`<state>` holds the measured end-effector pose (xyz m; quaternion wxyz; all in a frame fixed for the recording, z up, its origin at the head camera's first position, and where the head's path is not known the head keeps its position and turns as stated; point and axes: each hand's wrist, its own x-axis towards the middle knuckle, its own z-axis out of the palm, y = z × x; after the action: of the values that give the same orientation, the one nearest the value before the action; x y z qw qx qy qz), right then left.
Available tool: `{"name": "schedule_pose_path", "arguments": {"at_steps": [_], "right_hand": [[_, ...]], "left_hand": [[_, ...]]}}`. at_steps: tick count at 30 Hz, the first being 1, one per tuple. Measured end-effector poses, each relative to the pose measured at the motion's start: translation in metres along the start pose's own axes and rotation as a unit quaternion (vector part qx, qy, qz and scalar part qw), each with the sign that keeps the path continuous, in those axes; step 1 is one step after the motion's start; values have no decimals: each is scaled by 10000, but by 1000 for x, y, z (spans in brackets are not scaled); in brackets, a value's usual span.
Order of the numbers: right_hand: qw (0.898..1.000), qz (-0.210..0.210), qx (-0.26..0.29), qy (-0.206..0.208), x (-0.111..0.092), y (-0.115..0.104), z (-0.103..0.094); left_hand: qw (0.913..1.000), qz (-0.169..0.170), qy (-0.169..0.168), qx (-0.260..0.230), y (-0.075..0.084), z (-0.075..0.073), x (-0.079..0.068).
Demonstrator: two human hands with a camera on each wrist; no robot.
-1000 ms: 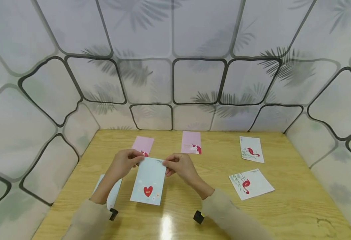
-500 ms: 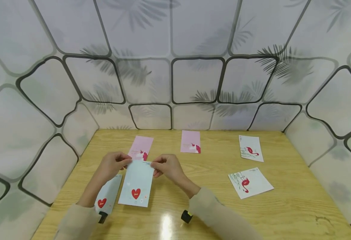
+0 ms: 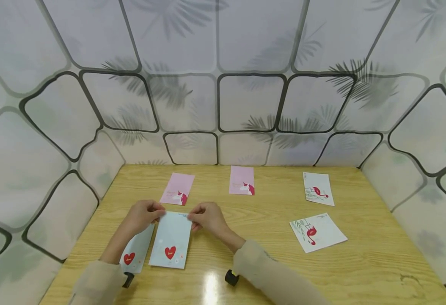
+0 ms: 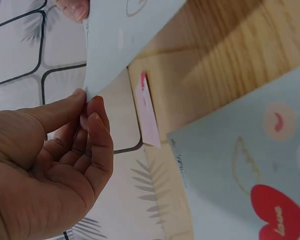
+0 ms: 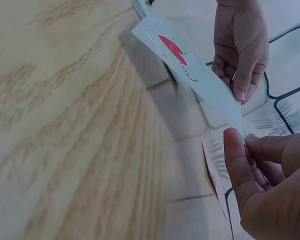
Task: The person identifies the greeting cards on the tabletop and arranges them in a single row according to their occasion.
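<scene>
A pale blue card with a red heart (image 3: 171, 241) is held by its two far corners. My left hand (image 3: 140, 217) pinches the left corner between thumb and fingers, and my right hand (image 3: 209, 219) pinches the right one. In the right wrist view this card (image 5: 190, 70) slants above the wood. Just left of it, partly covered by my left forearm, lies a second blue heart card (image 3: 139, 248); the left wrist view shows its red heart (image 4: 277, 212) close up. Beyond my hands lies a pink unicorn card (image 3: 177, 189).
Another pink unicorn card (image 3: 242, 180) lies at the back middle of the wooden table (image 3: 268, 262). Two white flamingo cards, one farther back (image 3: 318, 188) and one nearer (image 3: 318, 233), lie at the right. Patterned fabric walls (image 3: 253, 106) enclose the table's back and sides.
Both hands have carried the blue card leftward and then down toward the table, beside the other blue card. The pink card behind is now fully uncovered. The remaining cards stay where they were.
</scene>
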<state>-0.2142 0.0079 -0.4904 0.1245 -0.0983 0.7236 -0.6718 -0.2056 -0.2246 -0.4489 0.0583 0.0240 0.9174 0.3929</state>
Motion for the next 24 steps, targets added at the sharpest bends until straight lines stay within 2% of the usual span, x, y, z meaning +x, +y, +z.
{"name": "schedule_pose_path", "arguments": {"at_steps": [11, 19, 24], "right_hand": [[9984, 220, -508, 91, 8, 15, 11], [9926, 5, -1215, -4, 11, 21, 14], [9873, -4, -1587, 1, 15, 22, 18]], "left_hand": [[9989, -233, -201, 362, -18, 6, 9], [9974, -105, -141, 699, -29, 11, 14], [9965, -184, -114, 801, -30, 13, 14]]}}
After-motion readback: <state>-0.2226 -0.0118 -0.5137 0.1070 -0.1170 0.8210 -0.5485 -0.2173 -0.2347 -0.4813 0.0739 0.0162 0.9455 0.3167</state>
